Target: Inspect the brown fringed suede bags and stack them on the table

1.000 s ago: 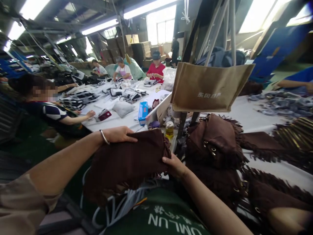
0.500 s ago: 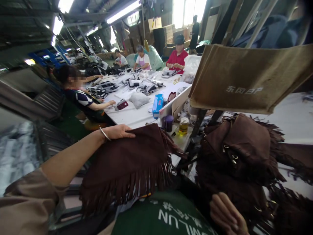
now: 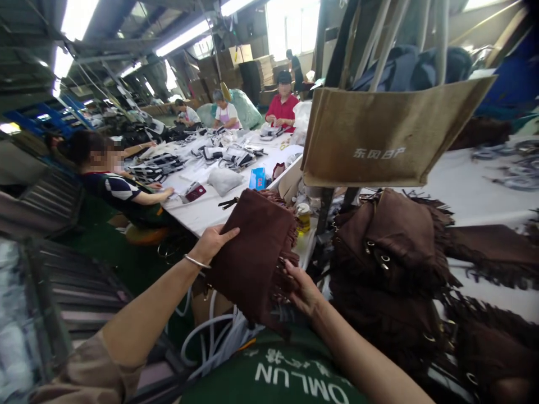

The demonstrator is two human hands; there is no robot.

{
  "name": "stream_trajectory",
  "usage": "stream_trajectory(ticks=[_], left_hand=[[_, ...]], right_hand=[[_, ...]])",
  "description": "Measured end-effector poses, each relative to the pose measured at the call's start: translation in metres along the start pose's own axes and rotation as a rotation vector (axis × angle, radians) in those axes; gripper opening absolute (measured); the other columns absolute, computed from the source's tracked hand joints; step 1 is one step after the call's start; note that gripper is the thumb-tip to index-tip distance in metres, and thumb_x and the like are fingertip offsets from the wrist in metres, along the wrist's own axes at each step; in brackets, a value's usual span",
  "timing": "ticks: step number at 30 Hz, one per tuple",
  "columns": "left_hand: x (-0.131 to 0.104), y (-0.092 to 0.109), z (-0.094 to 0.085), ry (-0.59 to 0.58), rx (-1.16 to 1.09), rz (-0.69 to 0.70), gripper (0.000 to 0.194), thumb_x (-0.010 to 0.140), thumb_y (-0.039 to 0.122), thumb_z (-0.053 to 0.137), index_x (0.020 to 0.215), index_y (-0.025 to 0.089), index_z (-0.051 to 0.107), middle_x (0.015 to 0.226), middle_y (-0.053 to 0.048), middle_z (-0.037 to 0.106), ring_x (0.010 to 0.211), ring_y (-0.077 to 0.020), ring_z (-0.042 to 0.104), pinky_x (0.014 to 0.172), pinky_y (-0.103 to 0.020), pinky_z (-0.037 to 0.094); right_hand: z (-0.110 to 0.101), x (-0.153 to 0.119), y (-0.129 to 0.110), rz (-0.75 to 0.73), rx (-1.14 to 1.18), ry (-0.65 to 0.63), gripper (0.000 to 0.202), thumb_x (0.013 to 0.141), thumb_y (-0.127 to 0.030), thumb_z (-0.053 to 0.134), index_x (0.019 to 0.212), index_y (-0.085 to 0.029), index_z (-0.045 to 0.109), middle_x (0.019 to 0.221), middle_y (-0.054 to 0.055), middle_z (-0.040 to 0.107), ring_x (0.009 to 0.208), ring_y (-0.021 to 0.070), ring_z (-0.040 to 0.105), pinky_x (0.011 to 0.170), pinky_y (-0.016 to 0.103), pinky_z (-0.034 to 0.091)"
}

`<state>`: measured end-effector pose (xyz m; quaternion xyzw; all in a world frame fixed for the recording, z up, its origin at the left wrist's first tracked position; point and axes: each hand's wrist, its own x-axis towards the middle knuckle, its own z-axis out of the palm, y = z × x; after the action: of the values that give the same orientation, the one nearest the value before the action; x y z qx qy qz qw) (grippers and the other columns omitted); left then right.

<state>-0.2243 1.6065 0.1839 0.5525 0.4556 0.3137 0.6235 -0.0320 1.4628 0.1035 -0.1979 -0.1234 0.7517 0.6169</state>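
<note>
Between my hands, above my lap, is a dark brown fringed bag (image 3: 252, 247), its smooth face tilted toward me and its fringe along the right side. My left hand (image 3: 214, 242) grips its left edge, thumb on the front and fingers hidden behind. At the fringed right edge my right hand (image 3: 301, 286) is closed on the bag, pinching among the strips. A dark zipper pull hangs out at the bag's upper left. To the right lies a pile of similar brown fringed bags (image 3: 400, 241) with metal eyelets.
A tan tote bag (image 3: 379, 140) hangs at the right above the pile. Behind the held bag stand a jar of yellow liquid (image 3: 303, 217) and a blue box (image 3: 257, 178). Several people sit around the white table (image 3: 185, 210), which bears black-and-white pieces. White tubing (image 3: 210, 331) lies below.
The brown bag has turned from lying sideways with its fringe down to fringe on the right. My right hand has come up from my lap and taken hold of its fringed edge.
</note>
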Motion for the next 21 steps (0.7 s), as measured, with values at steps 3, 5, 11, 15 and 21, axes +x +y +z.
stream_trajectory(ticks=[3,5,11,15,21], left_hand=[[-0.001,-0.014,-0.008,0.024,0.078,-0.001,0.048,0.068,0.044,0.073,0.103,0.013,0.066,0.085,-0.006,0.071,0.071,-0.0203,0.066,0.067,-0.030,0.053],[-0.001,-0.020,-0.013,0.048,0.129,0.000,0.048,0.068,0.047,0.072,0.101,0.013,0.067,0.083,-0.007,0.071,0.067,-0.0201,0.065,0.062,-0.029,0.052],[0.012,-0.016,-0.019,0.281,-0.070,0.132,0.049,0.063,0.043,0.076,0.100,0.011,0.068,0.091,-0.008,0.071,0.073,-0.0187,0.065,0.070,-0.029,0.053],[0.024,-0.018,-0.008,0.305,-0.168,0.175,0.050,0.064,0.041,0.076,0.103,0.012,0.067,0.097,-0.009,0.070,0.080,-0.0193,0.066,0.075,-0.031,0.052],[0.034,-0.043,-0.001,0.290,-0.031,0.176,0.050,0.066,0.047,0.072,0.103,0.013,0.067,0.098,-0.008,0.070,0.083,-0.0206,0.065,0.077,-0.031,0.051]], right_hand=[[-0.022,-0.045,-0.013,0.009,0.082,-0.016,0.020,0.072,-0.021,0.074,0.079,-0.019,0.055,0.067,-0.005,0.051,0.049,0.0013,0.043,0.039,0.008,0.033],[-0.049,-0.080,-0.020,-0.036,0.165,0.021,0.021,0.071,-0.017,0.073,0.075,-0.020,0.053,0.068,-0.005,0.050,0.054,0.0022,0.046,0.041,0.007,0.036],[-0.106,-0.100,-0.017,-0.068,0.065,0.319,0.032,0.078,-0.034,0.067,0.107,-0.027,0.057,0.107,0.002,0.061,0.097,0.0125,0.059,0.080,0.024,0.052],[-0.069,-0.038,0.004,0.185,-0.072,0.111,0.070,0.068,-0.054,0.069,0.129,-0.033,0.041,0.139,0.007,0.043,0.118,0.0299,0.049,0.092,0.053,0.044],[-0.011,-0.007,0.019,0.005,-0.132,0.071,0.028,0.072,-0.033,0.073,0.092,-0.019,0.060,0.080,0.002,0.064,0.069,0.0131,0.060,0.064,0.026,0.051]])
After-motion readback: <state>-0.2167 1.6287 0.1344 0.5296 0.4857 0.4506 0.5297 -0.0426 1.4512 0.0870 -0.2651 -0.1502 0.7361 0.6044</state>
